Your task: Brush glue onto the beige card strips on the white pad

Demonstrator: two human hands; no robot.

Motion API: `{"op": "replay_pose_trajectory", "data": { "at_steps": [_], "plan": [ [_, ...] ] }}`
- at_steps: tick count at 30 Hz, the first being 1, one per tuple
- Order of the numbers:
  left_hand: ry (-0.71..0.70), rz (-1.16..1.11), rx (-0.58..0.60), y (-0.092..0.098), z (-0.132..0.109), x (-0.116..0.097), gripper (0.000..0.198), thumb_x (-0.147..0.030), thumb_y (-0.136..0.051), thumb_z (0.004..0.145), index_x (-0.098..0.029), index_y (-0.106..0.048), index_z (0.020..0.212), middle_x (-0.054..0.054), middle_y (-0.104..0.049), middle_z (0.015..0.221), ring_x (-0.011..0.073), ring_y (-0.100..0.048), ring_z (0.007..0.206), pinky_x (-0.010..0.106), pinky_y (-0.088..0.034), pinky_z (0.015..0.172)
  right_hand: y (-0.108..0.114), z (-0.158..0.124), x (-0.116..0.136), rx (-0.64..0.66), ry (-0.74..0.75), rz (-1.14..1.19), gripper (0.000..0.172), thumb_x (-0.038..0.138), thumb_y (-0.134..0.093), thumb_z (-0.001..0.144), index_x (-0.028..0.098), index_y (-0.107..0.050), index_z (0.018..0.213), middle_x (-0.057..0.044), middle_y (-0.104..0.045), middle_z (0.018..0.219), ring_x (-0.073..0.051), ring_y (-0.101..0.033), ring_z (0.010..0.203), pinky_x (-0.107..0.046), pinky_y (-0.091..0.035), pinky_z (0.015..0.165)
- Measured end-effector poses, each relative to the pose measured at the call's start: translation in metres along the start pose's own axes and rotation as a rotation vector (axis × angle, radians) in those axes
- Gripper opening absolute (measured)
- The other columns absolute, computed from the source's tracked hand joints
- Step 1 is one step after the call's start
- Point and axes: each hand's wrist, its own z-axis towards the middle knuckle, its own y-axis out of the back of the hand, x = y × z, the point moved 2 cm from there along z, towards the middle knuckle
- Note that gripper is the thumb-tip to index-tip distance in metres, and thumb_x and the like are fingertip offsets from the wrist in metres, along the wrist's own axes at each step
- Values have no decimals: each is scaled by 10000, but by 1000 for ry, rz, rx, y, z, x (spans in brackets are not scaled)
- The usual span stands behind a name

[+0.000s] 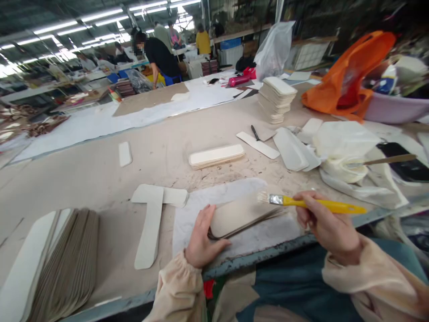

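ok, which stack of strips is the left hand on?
The fanned stack on the white sheet at the near edge, the only one touched: left hand pins its end, brush over it.

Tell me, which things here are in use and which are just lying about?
In use: left hand pressing the fanned strips; right hand holding the yellow brush.
Lying about: orange bag; pink bottle; black pen; tall strip stack.
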Motion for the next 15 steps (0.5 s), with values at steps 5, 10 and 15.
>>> {"op": "replay_pose_trajectory", "data": {
  "at_steps": [5, 10, 15],
  "plan": [
    [17, -38, -32, 0, 5, 2, 918, -412, -758, 699, -189, -283, 1452, 164, -483, 1401, 339, -411, 1330, 547, -309, 1119, -55, -13, -7, 92, -104, -28, 322, 499, -514, 895, 187, -592, 912, 50, -416, 494, -105, -390, 416, -235, -300, 383],
    [67, -81, -57, -3, 6, 2, 1014, -362, -784, 658, -176, -214, 1475, 161, -516, 1364, 326, -432, 1309, 531, -327, 1104, -104, -9, -8, 214, -138, -133, 383, 559, -497, 877, 184, -566, 842, 54, -449, 491, -90, -389, 404, -232, -316, 408],
    [77, -98, -61, -2, 7, 1, 1010, -332, -783, 649, -182, -218, 1473, 138, -553, 1317, 307, -489, 1248, 503, -376, 1062, -117, -1, -18, 258, -164, -296, 350, 531, -494, 874, 205, -540, 757, 62, -451, 455, -94, -381, 376, -238, -308, 397]
  ]
}}
